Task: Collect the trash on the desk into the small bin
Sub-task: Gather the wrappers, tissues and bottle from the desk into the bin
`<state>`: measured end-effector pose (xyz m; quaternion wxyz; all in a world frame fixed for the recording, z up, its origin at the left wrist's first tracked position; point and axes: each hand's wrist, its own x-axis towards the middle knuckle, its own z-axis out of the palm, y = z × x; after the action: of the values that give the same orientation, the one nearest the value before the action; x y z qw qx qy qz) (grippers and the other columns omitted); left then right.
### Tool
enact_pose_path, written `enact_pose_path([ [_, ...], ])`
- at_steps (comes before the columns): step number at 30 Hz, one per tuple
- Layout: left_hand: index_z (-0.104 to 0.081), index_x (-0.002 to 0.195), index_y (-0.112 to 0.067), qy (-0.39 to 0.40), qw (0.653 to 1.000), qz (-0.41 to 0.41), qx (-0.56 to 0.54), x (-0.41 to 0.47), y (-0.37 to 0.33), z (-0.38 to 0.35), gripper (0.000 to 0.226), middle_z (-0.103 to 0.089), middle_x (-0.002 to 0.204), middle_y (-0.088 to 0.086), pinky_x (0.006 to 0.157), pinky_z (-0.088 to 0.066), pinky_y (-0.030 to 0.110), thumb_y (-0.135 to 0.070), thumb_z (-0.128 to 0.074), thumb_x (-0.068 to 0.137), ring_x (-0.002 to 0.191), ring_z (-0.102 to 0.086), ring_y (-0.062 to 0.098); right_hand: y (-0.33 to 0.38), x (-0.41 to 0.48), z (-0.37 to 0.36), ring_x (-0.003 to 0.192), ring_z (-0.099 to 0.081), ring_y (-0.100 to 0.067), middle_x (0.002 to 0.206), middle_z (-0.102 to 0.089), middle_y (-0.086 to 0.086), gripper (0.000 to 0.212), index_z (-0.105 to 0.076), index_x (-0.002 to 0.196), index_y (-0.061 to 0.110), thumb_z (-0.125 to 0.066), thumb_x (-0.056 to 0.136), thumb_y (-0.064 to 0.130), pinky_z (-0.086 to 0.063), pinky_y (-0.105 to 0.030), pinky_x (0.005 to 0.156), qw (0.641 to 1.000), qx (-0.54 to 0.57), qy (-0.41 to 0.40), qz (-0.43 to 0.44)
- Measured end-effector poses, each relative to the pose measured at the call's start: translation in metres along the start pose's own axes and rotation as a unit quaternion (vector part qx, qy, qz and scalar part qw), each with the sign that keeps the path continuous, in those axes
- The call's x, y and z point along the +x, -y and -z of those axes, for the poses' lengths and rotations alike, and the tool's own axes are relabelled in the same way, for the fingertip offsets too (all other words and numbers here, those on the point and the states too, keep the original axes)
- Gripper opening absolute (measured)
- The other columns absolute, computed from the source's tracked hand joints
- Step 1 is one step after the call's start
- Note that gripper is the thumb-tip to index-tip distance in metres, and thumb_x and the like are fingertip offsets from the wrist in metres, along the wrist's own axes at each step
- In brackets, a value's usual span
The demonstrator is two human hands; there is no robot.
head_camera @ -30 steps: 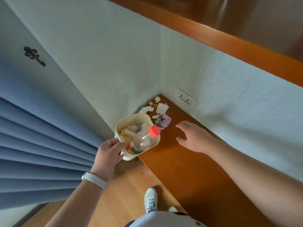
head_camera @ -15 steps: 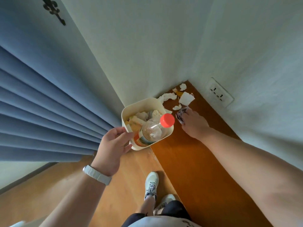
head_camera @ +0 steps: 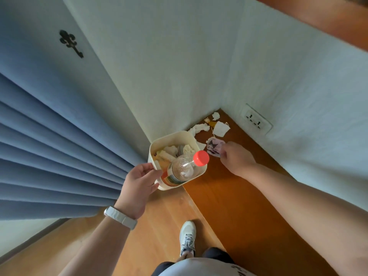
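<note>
My left hand (head_camera: 138, 185) grips the near rim of a small cream bin (head_camera: 173, 137), held at the desk's left edge. Inside the bin lie crumpled tissues and a clear plastic bottle (head_camera: 182, 169) with a red cap (head_camera: 201, 158) sticking out over the rim. My right hand (head_camera: 236, 157) pinches a pink wrapper with a dark cartoon figure (head_camera: 214, 146), just right of the bin above the brown desk (head_camera: 239, 206). White tissue scraps (head_camera: 220, 128) and a small yellowish wrapper (head_camera: 210, 122) lie in the desk's far corner.
White walls meet at the corner behind the trash, with a wall socket (head_camera: 255, 120) on the right wall. A blue curtain (head_camera: 49, 146) hangs at left. Below are a wooden floor and my white shoe (head_camera: 187, 238).
My right hand reached across the desk to the pink wrapper, closed on it and now holds it beside the bin. The left hand kept its grip on the bin.
</note>
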<state>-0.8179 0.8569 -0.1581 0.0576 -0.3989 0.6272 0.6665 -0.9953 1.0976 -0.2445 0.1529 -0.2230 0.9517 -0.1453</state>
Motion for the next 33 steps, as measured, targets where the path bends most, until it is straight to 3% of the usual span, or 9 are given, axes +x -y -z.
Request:
enact_pose_path([
  [4,-0.066,0.113,-0.006,0.002,1.000,-0.009,0.011,-0.009,-0.006,-0.004,0.020,-0.076,0.108,0.020,0.094,-0.058,0.042,-0.010,-0.066,0.093,0.102,-0.073,0.033,0.022,-0.013,0.040,0.074,-0.056,-0.014,0.090,-0.054,0.006,0.014,-0.052,0.078,0.021,-0.055,0.091,0.022,-0.053,-0.033,0.063,0.994,0.085,-0.068,0.030],
  [9,-0.066,0.112,-0.005,-0.004,0.998,-0.017,0.062,-0.025,-0.015,-0.010,0.020,-0.073,0.094,0.016,0.053,-0.053,0.017,-0.012,-0.065,0.094,0.070,-0.066,0.019,0.047,-0.039,0.091,0.064,-0.055,-0.016,0.077,-0.055,0.007,0.010,-0.054,0.080,0.021,-0.058,0.089,0.023,-0.048,-0.036,0.060,0.979,0.185,-0.049,0.067],
  [10,-0.066,0.113,-0.005,-0.004,0.997,-0.018,0.069,-0.030,-0.016,-0.012,0.021,-0.071,0.091,0.013,0.053,-0.057,0.020,-0.013,-0.065,0.094,0.066,-0.062,0.015,0.052,-0.043,0.099,0.062,-0.053,-0.015,0.075,-0.056,0.005,0.010,-0.055,0.079,0.021,-0.058,0.089,0.023,-0.045,-0.035,0.058,0.972,0.223,-0.030,0.069],
  [12,-0.066,0.114,-0.005,-0.004,0.997,-0.014,0.075,-0.037,-0.017,-0.012,0.022,-0.069,0.089,0.012,0.084,-0.061,0.045,-0.013,-0.064,0.094,0.065,-0.059,0.013,0.063,-0.049,0.113,0.061,-0.049,-0.014,0.071,-0.055,0.002,0.012,-0.055,0.076,0.020,-0.056,0.088,0.022,-0.040,-0.035,0.059,0.960,0.271,0.011,0.075],
  [14,-0.065,0.113,-0.005,-0.001,0.997,-0.012,0.071,-0.044,-0.018,-0.011,0.021,-0.070,0.091,0.013,0.104,-0.047,0.057,-0.012,-0.064,0.094,0.068,-0.060,0.014,0.075,-0.054,0.121,0.064,-0.048,-0.014,0.071,-0.054,0.001,0.013,-0.056,0.074,0.018,-0.056,0.088,0.019,-0.039,-0.033,0.062,0.955,0.274,0.057,0.095],
  [16,-0.066,0.112,-0.004,-0.002,0.997,-0.016,0.069,-0.050,-0.018,-0.009,0.020,-0.073,0.095,0.017,0.100,-0.052,0.054,-0.012,-0.064,0.094,0.072,-0.062,0.016,0.085,-0.057,0.121,0.065,-0.047,-0.012,0.073,-0.053,0.003,0.013,-0.056,0.075,0.018,-0.057,0.088,0.017,-0.038,-0.030,0.063,0.955,0.253,0.101,0.118],
  [19,-0.067,0.109,-0.004,0.000,0.998,-0.029,0.058,-0.053,-0.015,-0.004,0.018,-0.076,0.101,0.022,0.072,-0.055,0.029,-0.012,-0.066,0.093,0.078,-0.067,0.019,0.094,-0.054,0.110,0.068,-0.049,-0.014,0.079,-0.056,0.001,0.009,-0.057,0.077,0.020,-0.058,0.087,0.021,-0.041,-0.032,0.064,0.958,0.215,0.135,0.136],
  [27,-0.067,0.104,-0.005,0.037,0.999,-0.016,0.021,-0.028,-0.016,0.009,0.013,-0.078,0.100,0.021,0.087,-0.059,0.038,-0.010,-0.068,0.092,0.091,-0.074,0.024,0.105,-0.023,0.086,0.082,-0.061,-0.009,0.087,-0.063,0.010,0.002,-0.061,0.089,0.022,-0.059,0.090,0.023,-0.054,-0.033,0.077,0.965,0.206,0.067,0.146],
  [33,-0.066,0.109,-0.002,0.054,0.997,-0.021,0.051,0.004,-0.032,0.025,0.015,-0.073,0.082,0.014,0.043,-0.046,0.012,-0.006,-0.061,0.096,0.049,-0.065,0.003,0.078,0.013,0.083,0.084,-0.062,-0.010,0.092,-0.064,0.009,0.011,-0.061,0.098,0.022,-0.054,0.094,0.029,-0.053,-0.031,0.074,0.980,0.189,-0.011,0.060],
])
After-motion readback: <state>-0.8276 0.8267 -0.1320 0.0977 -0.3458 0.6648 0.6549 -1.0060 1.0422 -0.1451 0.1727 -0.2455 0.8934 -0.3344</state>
